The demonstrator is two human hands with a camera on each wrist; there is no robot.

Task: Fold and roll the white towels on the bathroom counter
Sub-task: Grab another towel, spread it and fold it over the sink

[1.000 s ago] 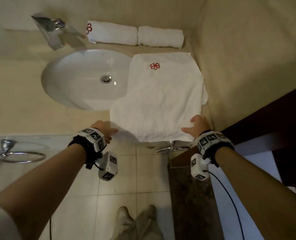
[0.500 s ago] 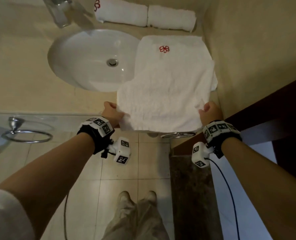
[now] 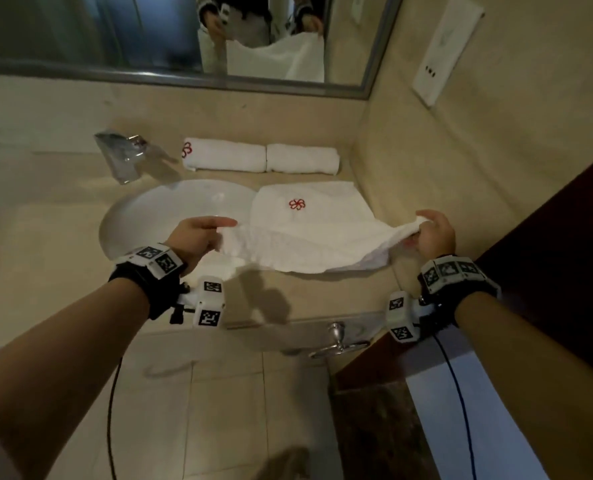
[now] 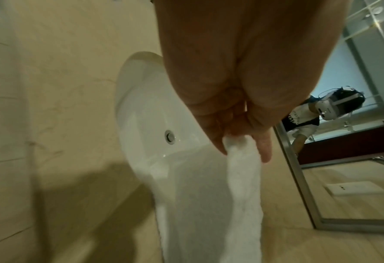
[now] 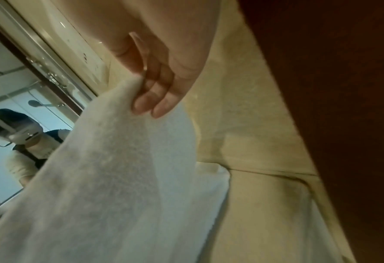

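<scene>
A white towel (image 3: 308,233) with a red flower emblem lies on the beige counter (image 3: 45,258), its far part flat beside the sink. My left hand (image 3: 198,237) pinches the near left corner of the towel (image 4: 242,186), lifted above the basin. My right hand (image 3: 433,233) pinches the near right corner of the towel (image 5: 118,160), raised close to the side wall. The near edge sags between both hands. Two rolled white towels (image 3: 224,155) (image 3: 303,159) lie end to end against the back wall.
A white sink (image 3: 170,213) sits left of the towel, with a chrome faucet (image 3: 118,157) behind it. A mirror (image 3: 170,36) hangs above. The tiled side wall (image 3: 461,150) stands close on the right, with a dark wooden panel (image 3: 547,254). A chrome towel ring (image 3: 336,341) hangs under the counter edge.
Both hands took hold of the towel's near corners and lifted them up and forward off the counter edge. The head view has tilted up, bringing the mirror into sight.
</scene>
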